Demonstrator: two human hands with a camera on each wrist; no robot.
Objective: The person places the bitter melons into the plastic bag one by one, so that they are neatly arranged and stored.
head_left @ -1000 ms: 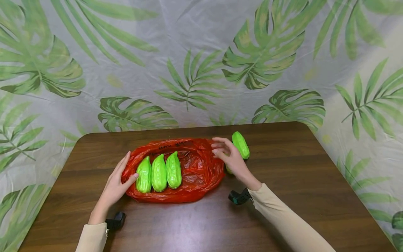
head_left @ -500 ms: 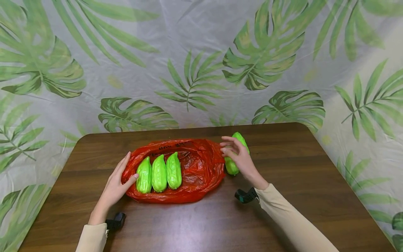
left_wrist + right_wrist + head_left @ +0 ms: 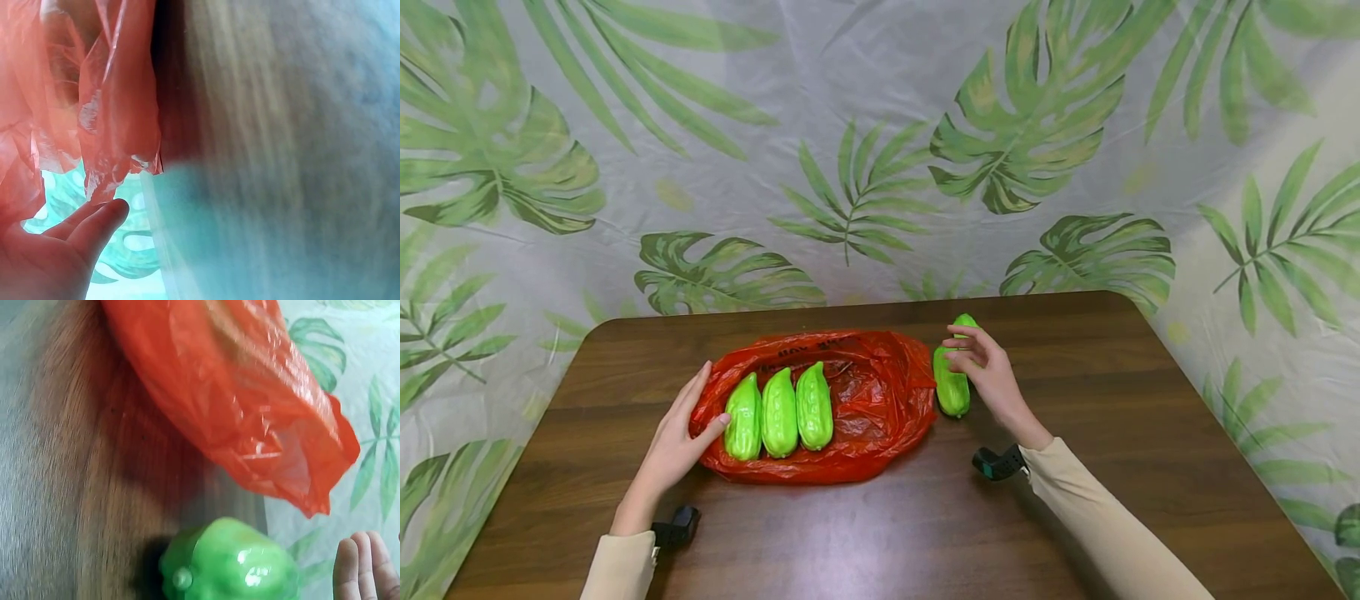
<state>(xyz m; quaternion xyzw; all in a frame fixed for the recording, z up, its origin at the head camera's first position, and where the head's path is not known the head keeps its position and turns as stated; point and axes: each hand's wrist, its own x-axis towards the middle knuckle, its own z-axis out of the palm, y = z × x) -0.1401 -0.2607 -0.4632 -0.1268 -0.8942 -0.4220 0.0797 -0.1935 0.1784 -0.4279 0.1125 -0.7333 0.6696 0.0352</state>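
A red plastic bag lies wide-mouthed on the table, with three glossy green ribbed gourds side by side in its left half. At the bag's left rim my left hand holds the wall, thumb inside and fingers outside. The left wrist view shows the fingers outstretched beside the red film. My right hand hovers right of the bag, holding nothing, fingers loosely bent. Just left of it, another green gourd lies on the table. One more gourd sits behind, partly hidden by my fingers.
The brown wooden table ends at a back edge against a leaf-patterned cloth. The bag's right rim stands close beside the loose gourds. Black wrist devices sit on both wrists.
My right hand has moved right, away from the bag's rim and over the loose gourds, uncovering the nearer one. My left hand, the bag and the three gourds in it have stayed put.
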